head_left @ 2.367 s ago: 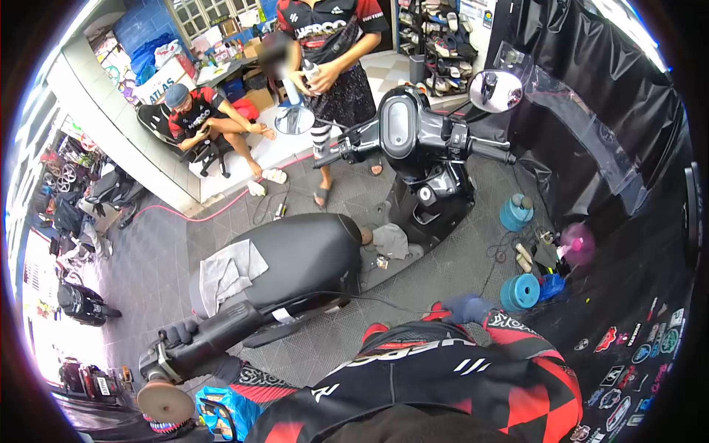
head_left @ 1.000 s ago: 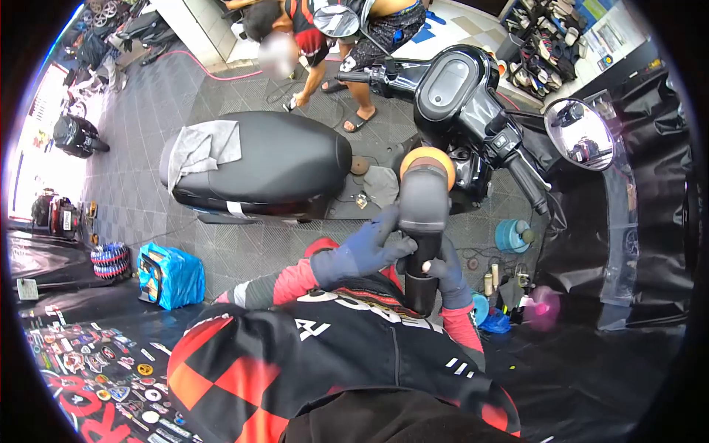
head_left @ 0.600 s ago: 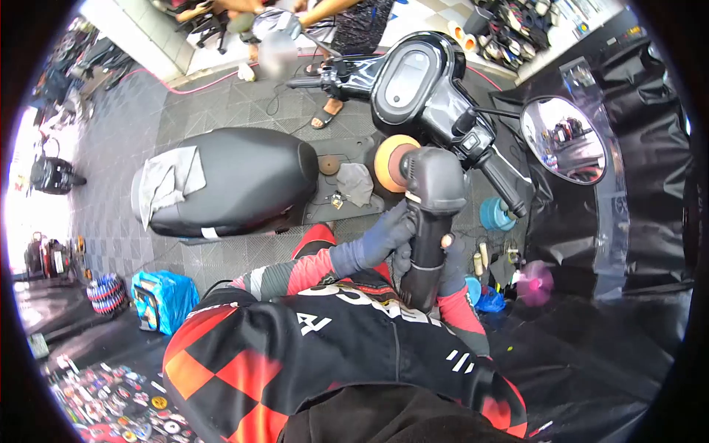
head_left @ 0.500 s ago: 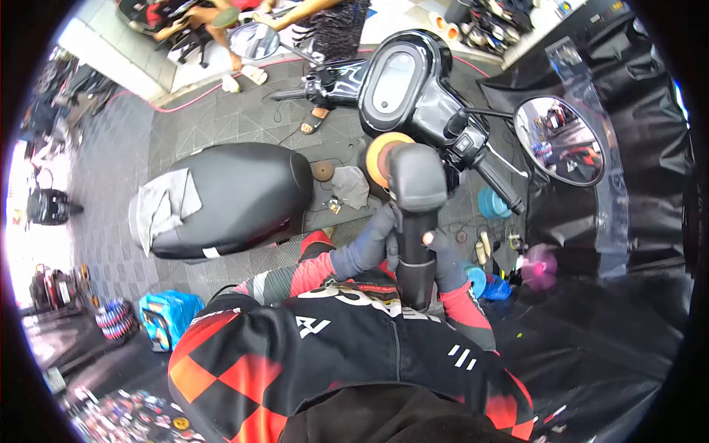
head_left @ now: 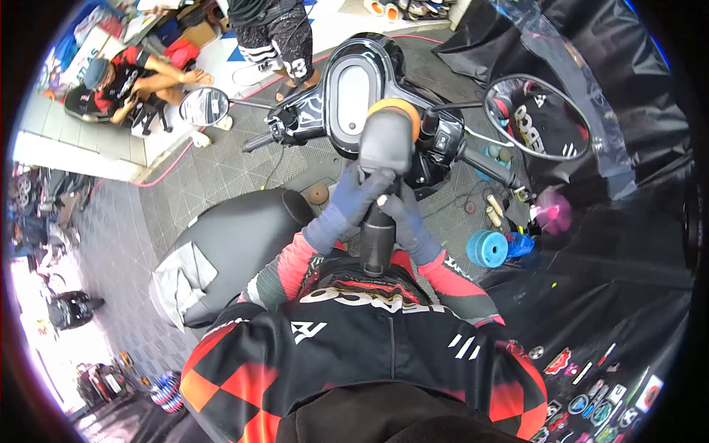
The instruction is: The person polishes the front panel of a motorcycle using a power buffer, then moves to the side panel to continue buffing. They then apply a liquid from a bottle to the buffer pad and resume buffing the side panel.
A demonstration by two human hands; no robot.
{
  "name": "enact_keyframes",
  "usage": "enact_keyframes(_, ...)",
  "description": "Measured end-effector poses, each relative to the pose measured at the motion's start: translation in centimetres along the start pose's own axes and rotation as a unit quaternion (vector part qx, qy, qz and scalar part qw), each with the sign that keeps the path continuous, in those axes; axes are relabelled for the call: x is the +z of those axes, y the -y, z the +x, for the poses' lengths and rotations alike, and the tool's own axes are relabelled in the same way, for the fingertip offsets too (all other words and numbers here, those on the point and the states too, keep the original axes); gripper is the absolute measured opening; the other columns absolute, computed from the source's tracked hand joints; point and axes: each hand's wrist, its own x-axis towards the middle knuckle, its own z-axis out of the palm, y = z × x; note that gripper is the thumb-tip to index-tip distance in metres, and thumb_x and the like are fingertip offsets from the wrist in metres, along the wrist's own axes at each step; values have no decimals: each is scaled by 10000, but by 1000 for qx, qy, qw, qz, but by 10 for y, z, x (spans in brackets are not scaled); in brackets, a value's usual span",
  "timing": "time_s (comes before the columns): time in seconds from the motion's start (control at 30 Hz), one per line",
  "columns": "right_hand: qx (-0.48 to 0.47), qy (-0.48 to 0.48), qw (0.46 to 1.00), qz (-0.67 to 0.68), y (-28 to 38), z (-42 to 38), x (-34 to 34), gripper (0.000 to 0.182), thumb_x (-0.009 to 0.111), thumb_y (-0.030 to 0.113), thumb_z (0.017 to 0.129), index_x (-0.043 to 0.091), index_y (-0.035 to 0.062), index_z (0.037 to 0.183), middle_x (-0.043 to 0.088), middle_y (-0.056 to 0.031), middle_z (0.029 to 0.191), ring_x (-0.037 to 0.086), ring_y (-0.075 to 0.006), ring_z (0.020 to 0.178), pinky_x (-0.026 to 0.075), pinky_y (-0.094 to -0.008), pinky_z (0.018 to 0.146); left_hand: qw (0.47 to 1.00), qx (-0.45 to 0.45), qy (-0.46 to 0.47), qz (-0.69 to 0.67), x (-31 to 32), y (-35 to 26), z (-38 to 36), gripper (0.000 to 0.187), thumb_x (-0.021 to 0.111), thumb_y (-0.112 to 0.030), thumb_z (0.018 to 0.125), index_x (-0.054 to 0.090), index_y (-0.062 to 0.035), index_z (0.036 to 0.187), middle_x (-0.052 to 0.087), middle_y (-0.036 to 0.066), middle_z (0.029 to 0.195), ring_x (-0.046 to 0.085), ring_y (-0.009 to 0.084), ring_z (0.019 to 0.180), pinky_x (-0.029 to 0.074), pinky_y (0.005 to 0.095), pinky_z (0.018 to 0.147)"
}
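A black handheld polisher (head_left: pixel 385 140) with an orange and yellow pad (head_left: pixel 402 108) is held in front of my chest. My gloved left hand (head_left: pixel 357 203) is closed around its neck just below the head. On the other side, my gloved right hand (head_left: pixel 408 218) grips the handle, with a bare thumb tip showing. The pad is over the black front panel of a scooter (head_left: pixel 351 66), beside its display; the polisher head hides whether it touches. The scooter's seat (head_left: pixel 251 229) lies to my left with a grey cloth (head_left: pixel 185 280) on it.
Mirrors stand left (head_left: pixel 204 108) and right (head_left: pixel 539 122) of the handlebar. Blue tape-like rolls (head_left: pixel 487 249) and small bottles (head_left: pixel 495 210) lie at right, near a blurred pink fan (head_left: pixel 552 212). One person (head_left: pixel 122 81) sits at back left; another (head_left: pixel 273 37) stands by the scooter.
The polisher has moved forward, its pad now over the scooter's front panel instead of lower beside it. Both hands moved forward with it. The view has shifted, bringing the seated person more fully into sight.
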Motion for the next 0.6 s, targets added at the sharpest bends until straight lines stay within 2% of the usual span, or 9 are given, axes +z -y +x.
enact_keyframes(0.07, 34, 46, 996, -65, 9, 12, -2, 541, 639, 241, 820, 481, 26, 1291, 560, -46, 1171, 526, -142, 1056, 435, -309, 923, 998, -44, -12, 40, -8, 0, 9, 412, 666, -316, 899, 594, -2, 1155, 644, 40, 959, 595, 103, 849, 498, 268, 749)
enact_keyframes(0.1, 51, 46, 997, -33, 18, 13, 3, 524, 638, 269, 829, 491, 29, 1272, 555, -41, 1152, 517, -135, 1046, 431, -305, 914, 997, -48, -28, 46, -7, -5, 12, 415, 662, -329, 902, 598, -4, 1151, 644, 42, 953, 599, 105, 841, 502, 272, 745)
enact_keyframes(0.17, 17, -3, 1000, -13, 3, 17, 17, 520, 640, 276, 830, 495, 32, 1265, 557, -39, 1132, 519, -131, 1027, 433, -302, 907, 997, -47, -37, 47, -9, -11, 20, 434, 650, -372, 907, 609, -7, 1138, 649, 47, 939, 608, 109, 817, 511, 284, 729)
enact_keyframes(0.2, -13, -43, 999, 0, -2, 18, 21, 516, 642, 284, 831, 500, 34, 1259, 559, -37, 1112, 522, -127, 1008, 435, -298, 900, 995, -69, 12, 66, -16, -17, 25, 465, 649, -402, 902, 603, -8, 1145, 646, 57, 955, 607, 108, 832, 511, 283, 735)
enact_keyframes(0.33, -12, -14, 1000, 14, 18, 23, 26, 492, 647, 272, 827, 508, 34, 1234, 562, -34, 1078, 530, -122, 969, 444, -288, 881, 996, -66, -3, 68, -16, -21, 27, 497, 643, -427, 900, 596, 1, 1148, 639, 71, 988, 603, 109, 867, 506, 279, 752)
enact_keyframes(0.4, -33, -43, 998, 15, 4, 22, 30, 468, 636, 275, 828, 523, 37, 1215, 568, -38, 1079, 536, -122, 969, 448, -289, 877, 995, -55, 9, 86, -22, -21, 30, 506, 644, -434, 898, 596, 4, 1147, 638, 72, 997, 602, 110, 876, 503, 277, 758)
enact_keyframes(0.47, -9, -28, 999, 22, 8, 27, 29, 451, 626, 279, 829, 537, 41, 1201, 568, -38, 1070, 539, -124, 965, 449, -290, 870, 981, -55, -23, 185, -23, -24, 35, 522, 648, -443, 892, 597, 10, 1147, 638, 59, 997, 603, 116, 880, 497, 279, 763)
enact_keyframes(0.5, -14, -16, 1000, 12, 14, 28, 23, 434, 623, 280, 830, 546, 44, 1186, 562, -30, 1046, 537, -123, 953, 449, -288, 855, 997, -29, -7, 66, -16, -20, 33, 552, 650, -457, 885, 591, 20, 1156, 639, 59, 999, 603, 127, 881, 494, 285, 772)
enact_keyframes(0.6, -97, -84, 992, 22, -10, 33, 31, 432, 627, 288, 832, 551, 42, 1180, 564, -26, 1030, 538, -119, 939, 450, -288, 842, 980, -50, 73, 176, -26, -33, 46, 571, 642, -465, 887, 586, 29, 1169, 641, 69, 998, 604, 134, 879, 495, 292, 776)
